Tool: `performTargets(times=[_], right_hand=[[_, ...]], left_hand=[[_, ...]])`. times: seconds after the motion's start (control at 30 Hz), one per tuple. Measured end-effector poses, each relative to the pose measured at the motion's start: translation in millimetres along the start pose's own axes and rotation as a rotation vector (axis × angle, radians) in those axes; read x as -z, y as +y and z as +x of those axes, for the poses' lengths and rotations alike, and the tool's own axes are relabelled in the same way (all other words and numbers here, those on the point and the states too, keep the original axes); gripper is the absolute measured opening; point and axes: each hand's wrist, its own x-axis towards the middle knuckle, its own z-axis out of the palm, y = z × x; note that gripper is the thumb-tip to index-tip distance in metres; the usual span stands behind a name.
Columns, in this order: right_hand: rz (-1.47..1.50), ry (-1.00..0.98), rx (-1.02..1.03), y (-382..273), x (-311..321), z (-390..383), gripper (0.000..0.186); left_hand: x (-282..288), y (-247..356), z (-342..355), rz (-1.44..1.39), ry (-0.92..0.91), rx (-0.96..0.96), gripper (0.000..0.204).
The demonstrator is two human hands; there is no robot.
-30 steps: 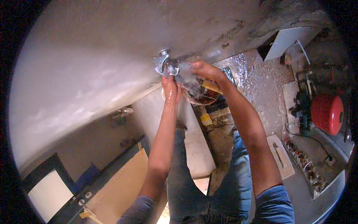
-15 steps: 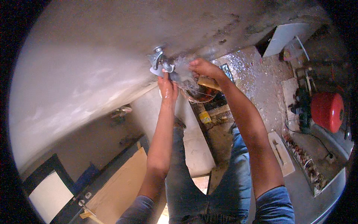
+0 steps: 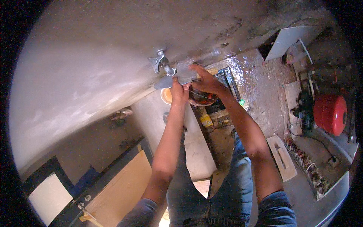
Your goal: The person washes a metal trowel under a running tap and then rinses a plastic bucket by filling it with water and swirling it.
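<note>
Rinsing, apparently: left hand [image 3: 179, 93] grips a flat, grey, metal-looking plate [image 3: 165, 82] just below a silver metal wall tap [image 3: 161, 62]; right hand [image 3: 206, 81] at plate's right end, hold unclear. Next move likely calls for steady support.

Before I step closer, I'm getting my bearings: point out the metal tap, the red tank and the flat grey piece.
Metal tap [image 3: 162, 63]: head view, on its body.
Red tank [image 3: 329, 114]: head view, on its rounded side.
Flat grey piece [image 3: 165, 82]: head view, on the exposed face of its left part.
</note>
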Motion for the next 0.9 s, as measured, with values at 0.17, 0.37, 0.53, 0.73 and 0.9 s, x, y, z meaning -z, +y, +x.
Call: performTargets(times=[0.17, 0.37, 0.53, 0.73, 0.9], right_hand=[[-0.122, -0.122, -0.287, 31.8, -3.1, 3.2, 0.042], [-0.067, 0.043, -0.020, 88.3, -8.5, 4.8, 0.034], [0.172, -0.206, -0.269, 34.9, -7.1, 4.4, 0.032], [-0.214, -0.023, 0.037, 20.6, 27.9, -22.4, 0.026], [-0.599, 0.007, -0.470, 12.2, -5.0, -77.8, 0.026]], left_hand=[[-2.8, -13.0, -14.1, 0.229, 0.072, -0.026, 0.036], [-11.1, -18.0, -22.1, 0.201, -0.058, -0.009, 0.046], [4.6, 11.3, -41.2, 0.366, 0.020, -0.063, 0.053], [-3.5, -3.0, -31.3, 0.472, -0.202, -0.080, 0.047], [-19.7, -8.8, -48.8, 0.763, -0.386, -0.012, 0.041]])
